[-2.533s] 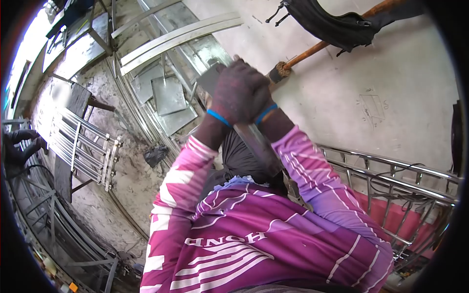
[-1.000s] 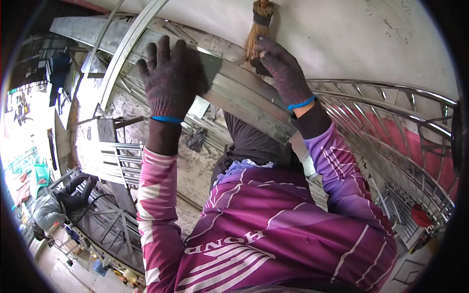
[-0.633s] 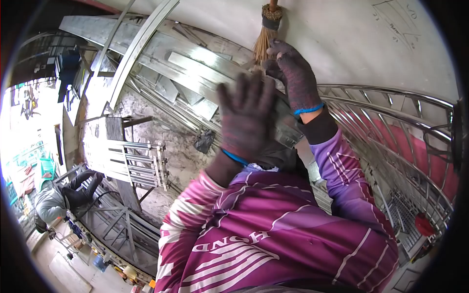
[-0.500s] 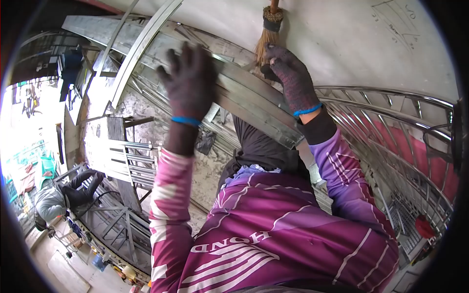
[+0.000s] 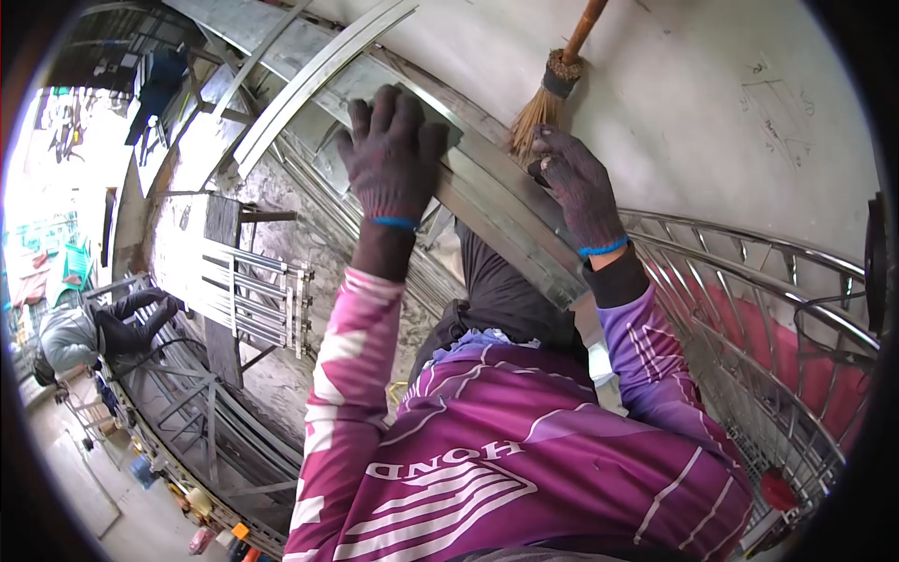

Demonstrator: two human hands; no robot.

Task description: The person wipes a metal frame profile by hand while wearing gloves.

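Observation:
My left hand (image 5: pixel 393 159), in a dark knitted glove with a blue cuff, is open, its fingers slightly spread. It lies on or just above the long grey metal profiles (image 5: pixel 510 225) that slant across in front of me; actual contact is hard to make out. My right hand (image 5: pixel 576 187), gloved the same way, is closed, its thumb and fingers drawn together over the profiles' far edge. What it holds, if anything, is hidden. Just beyond its fingertips are the bristles of a straw broom (image 5: pixel 538 117) leaning on the wall.
Chromed metal railings (image 5: pixel 749 248) stand at my right. A pale metal strip (image 5: pixel 318 89) crosses the profiles at upper left. Shiny tubes (image 5: pixel 257 290) stick out beside a dark post (image 5: pixel 223 272). At far left a person in grey (image 5: pixel 70 337) bends near a metal frame.
My left hand has shifted right in the view and is less blurred. My right hand has moved slightly down and right. The view has turned, so more of the broom's handle shows.

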